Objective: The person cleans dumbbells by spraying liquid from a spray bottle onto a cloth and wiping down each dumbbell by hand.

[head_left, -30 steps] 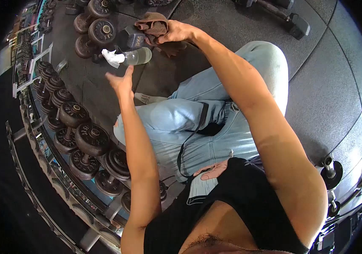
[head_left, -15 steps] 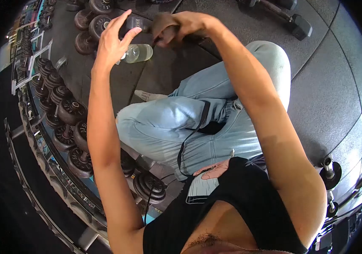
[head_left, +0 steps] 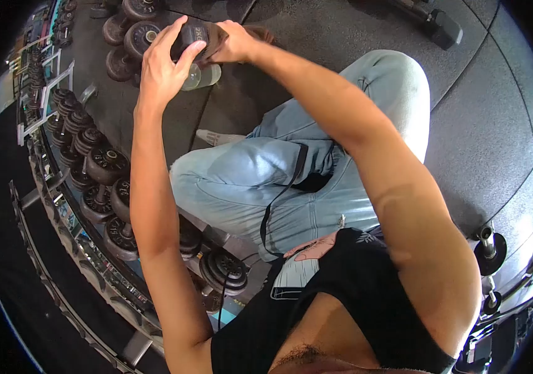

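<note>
A dark hex dumbbell (head_left: 194, 34) with "2KG" on its end is between my hands at the top of the view. My left hand (head_left: 165, 59) curves around its left side, thumb across the lower edge of the head. At its right side my right hand (head_left: 234, 42) is closed on a brown cloth (head_left: 214, 38), which touches the dumbbell. A clear spray bottle (head_left: 206, 76) lies on the floor just below, its nozzle end hidden behind my left hand.
Round dumbbells (head_left: 142, 40) sit on the floor at upper left. A rack of dumbbells (head_left: 107, 163) curves down the left side. Another hex dumbbell (head_left: 443, 30) lies at upper right. My crossed legs (head_left: 248, 165) are below my hands.
My left hand has moved up from beside the spray bottle's nozzle to the dumbbell. My right hand swung right with the cloth, then back left against the dumbbell.
</note>
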Available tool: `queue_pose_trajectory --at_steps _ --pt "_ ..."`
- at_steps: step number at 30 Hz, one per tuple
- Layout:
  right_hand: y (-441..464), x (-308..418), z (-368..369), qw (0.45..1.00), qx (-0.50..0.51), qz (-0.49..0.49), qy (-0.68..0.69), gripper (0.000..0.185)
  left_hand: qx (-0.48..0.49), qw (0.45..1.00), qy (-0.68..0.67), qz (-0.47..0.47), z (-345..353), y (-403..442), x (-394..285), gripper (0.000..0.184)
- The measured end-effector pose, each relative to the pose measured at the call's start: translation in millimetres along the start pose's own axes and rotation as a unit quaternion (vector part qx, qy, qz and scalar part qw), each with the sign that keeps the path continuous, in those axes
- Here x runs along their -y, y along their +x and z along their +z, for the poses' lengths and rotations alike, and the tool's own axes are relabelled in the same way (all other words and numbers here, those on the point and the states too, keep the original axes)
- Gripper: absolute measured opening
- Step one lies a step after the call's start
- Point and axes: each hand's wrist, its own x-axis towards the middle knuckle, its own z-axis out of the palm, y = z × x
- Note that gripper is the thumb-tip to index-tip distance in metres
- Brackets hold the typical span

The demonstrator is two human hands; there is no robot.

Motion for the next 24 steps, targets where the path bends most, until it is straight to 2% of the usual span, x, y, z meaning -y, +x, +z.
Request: queue_pose_trajectory --at_steps 1,2,3,5,7,8,9,11,12,13,15,17,19,20,21,22,23,24 --pt "4.3 2.6 -6.9 0.993 0.1 0.008 0.061 0.044 0.022 0.999 -0.034 -0.021 -2.5 -4.0 -0.1 0.052" --pt "5.7 0.1 -21.9 0.892 0.288 0.066 0.342 0.032 0.009 0.999 -0.006 0.039 -0.5 -7.3 -1.2 0.052" --pt "9.2 9.3 -41.1 0.858 0.381 0.148 0.313 0.029 0.014 0.998 -0.006 0.064 1.1 -8.4 -8.8 0.052" --pt "5.3 17.4 -52.6 0.877 0.354 0.141 0.293 0.027 0.008 0.998 0.008 0.06 6.6 -6.3 -19.3 0.051" --pt "2.3 1.6 -22.2 0.906 0.255 0.107 0.321 0.036 0.003 0.999 0.011 0.049 4.8 -5.6 -17.1 0.051" --pt "-0.3 -16.2 3.0 0.967 0.115 0.011 0.227 0.05 -0.001 0.999 0.013 0.042 4.7 -2.9 -14.7 0.051" --pt "-11.3 8.4 -1.2 0.998 0.031 0.042 0.047 0.062 0.001 0.999 0.012 0.046 4.2 -2.7 -11.8 0.051" --pt "-27.2 34.2 6.3 0.994 -0.042 0.091 0.033 0.066 0.007 0.999 -0.014 0.034 1.8 -10.1 -6.4 0.051" --pt "-28.8 36.6 17.1 0.988 -0.146 0.034 -0.046 0.067 -0.012 1.0 0.012 0.02 5.3 -12.7 -12.2 0.051" --pt "-28.1 31.1 19.4 0.988 -0.146 0.032 -0.043 0.067 -0.027 0.999 0.031 -0.004 9.8 -14.4 -19.4 0.05" --pt "-33.8 23.3 15.6 0.993 -0.078 0.059 -0.072 0.067 -0.034 0.999 0.039 -0.009 11.8 -11.3 -19.6 0.05" --pt "-27.5 12.2 14.8 0.993 -0.087 0.069 -0.05 0.067 -0.025 0.999 0.031 -0.011 11.9 -5.7 -21.6 0.051" --pt "-20.1 -0.6 9.2 0.997 0.012 0.068 0.047 0.061 -0.017 0.999 0.026 -0.008 8.7 -1.0 -22.7 0.051" --pt "-11.8 -21.2 25.7 0.999 -0.035 0.014 0.011 0.054 0.005 1.0 0.015 0.0 5.1 -0.4 -22.5 0.051" --pt "-3.2 -20.6 8.8 0.997 0.055 -0.002 0.047 0.05 0.029 1.0 0.004 0.008 1.7 0.0 -21.4 0.052" --pt "1.0 -9.4 -15.6 0.968 0.157 0.011 0.198 0.049 0.045 0.998 0.013 0.043 -0.3 -0.1 -18.9 0.053" --pt "1.7 0.8 -30.3 0.904 0.254 0.024 0.343 0.049 0.048 0.998 0.015 0.045 -1.0 0.6 -20.9 0.053" --pt "8.9 -1.5 -32.8 0.916 0.291 0.086 0.264 0.047 0.055 0.997 0.017 0.047 -1.0 -0.7 -23.5 0.054"
